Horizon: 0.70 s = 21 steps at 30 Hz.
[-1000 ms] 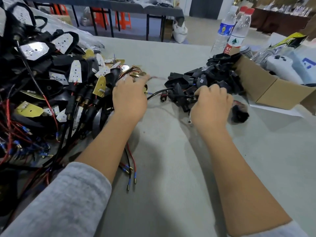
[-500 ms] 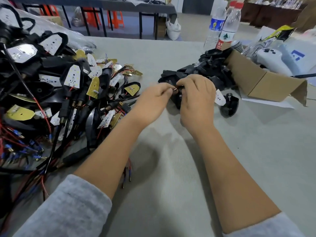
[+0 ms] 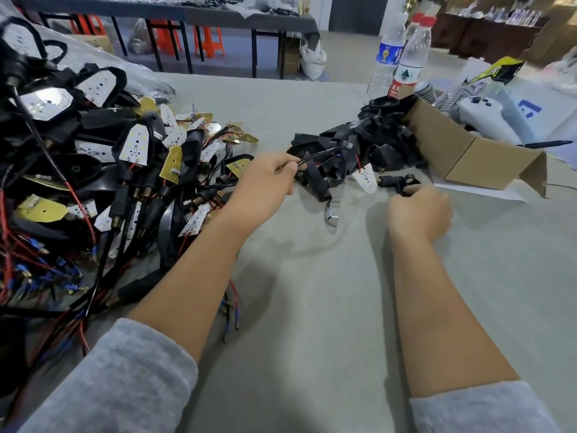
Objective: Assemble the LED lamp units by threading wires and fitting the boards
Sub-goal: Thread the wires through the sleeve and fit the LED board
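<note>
Now your left hand (image 3: 265,185) is curled closed around a black wire (image 3: 321,154), pinching it near the fingertips; the wire arcs away to the right of that hand toward a white LED board (image 3: 366,178) that lies between your two hands, just beyond them. Your right hand (image 3: 420,210) is curled too, knuckles up, fingers wrapped on a small black housing part (image 3: 399,182) at its far edge; how much of the part sits inside the grip cannot be told. A loose heap of black housings (image 3: 374,142) lies just beyond both hands, reaching to the flap of a cardboard box (image 3: 468,154) past your right hand. A small shiny metal clip (image 3: 332,210) rests on the grey table (image 3: 312,307) between your hands, nearer than the board. Left of your left hand, a big pile of assembled units (image 3: 93,157) with white and gold boards and red and black leads spreads out, touching your left forearm. Two water bottles (image 3: 402,54) stand far beyond your right hand, behind the box.
</note>
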Each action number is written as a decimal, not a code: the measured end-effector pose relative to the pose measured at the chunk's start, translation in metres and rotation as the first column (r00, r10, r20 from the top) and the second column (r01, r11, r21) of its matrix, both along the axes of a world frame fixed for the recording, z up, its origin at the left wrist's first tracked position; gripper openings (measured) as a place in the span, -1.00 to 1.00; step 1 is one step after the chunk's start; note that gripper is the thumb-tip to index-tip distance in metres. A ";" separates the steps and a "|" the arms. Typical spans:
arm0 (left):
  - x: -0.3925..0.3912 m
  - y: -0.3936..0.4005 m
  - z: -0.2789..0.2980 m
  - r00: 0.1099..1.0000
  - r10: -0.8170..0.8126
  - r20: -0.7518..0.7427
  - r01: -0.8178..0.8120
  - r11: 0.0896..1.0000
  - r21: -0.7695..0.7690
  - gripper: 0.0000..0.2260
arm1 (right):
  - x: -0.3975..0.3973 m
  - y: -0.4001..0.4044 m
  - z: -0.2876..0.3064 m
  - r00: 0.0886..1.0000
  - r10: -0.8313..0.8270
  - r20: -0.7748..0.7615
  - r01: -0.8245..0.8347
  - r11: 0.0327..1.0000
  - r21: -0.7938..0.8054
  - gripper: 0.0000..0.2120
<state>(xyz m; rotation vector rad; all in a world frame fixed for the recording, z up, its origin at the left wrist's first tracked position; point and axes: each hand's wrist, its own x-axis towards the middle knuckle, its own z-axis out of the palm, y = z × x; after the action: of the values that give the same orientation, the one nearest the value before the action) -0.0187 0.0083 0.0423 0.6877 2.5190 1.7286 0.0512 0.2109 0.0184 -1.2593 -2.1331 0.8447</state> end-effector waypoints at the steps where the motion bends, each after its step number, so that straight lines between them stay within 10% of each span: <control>1: -0.001 0.000 -0.001 1.000 -0.004 0.030 0.004 1.000 0.018 -0.76 | -0.001 0.001 -0.001 1.000 0.005 -0.004 -0.005 1.000 0.015 -0.71; 7: 0.000 -0.005 -0.008 0.972 -0.057 0.228 -0.016 0.952 0.306 -0.74 | -0.002 0.000 -0.004 0.998 0.030 -0.049 -0.026 0.997 0.072 -0.69; 14: 0.006 0.007 -0.005 0.987 0.150 0.055 -0.157 0.846 0.510 -0.74 | -0.002 -0.004 0.002 0.981 -0.140 -0.134 0.156 0.981 0.115 -0.68; 17: 0.012 0.011 -0.010 0.986 0.168 -0.017 -0.144 0.888 0.437 -0.71 | -0.006 -0.018 0.004 0.908 0.215 -0.359 -0.185 0.976 0.117 -0.72; 21: 0.018 0.018 -0.024 0.996 0.051 -0.069 -0.041 0.990 0.135 -0.73 | -0.014 -0.059 0.006 0.643 0.444 -0.624 -0.654 0.742 -0.146 -0.82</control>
<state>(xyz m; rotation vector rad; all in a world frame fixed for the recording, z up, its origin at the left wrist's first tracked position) -0.0011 0.0263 0.0178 0.7167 2.5025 1.9373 0.0369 0.1515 0.0243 -0.3405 -1.9113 1.7051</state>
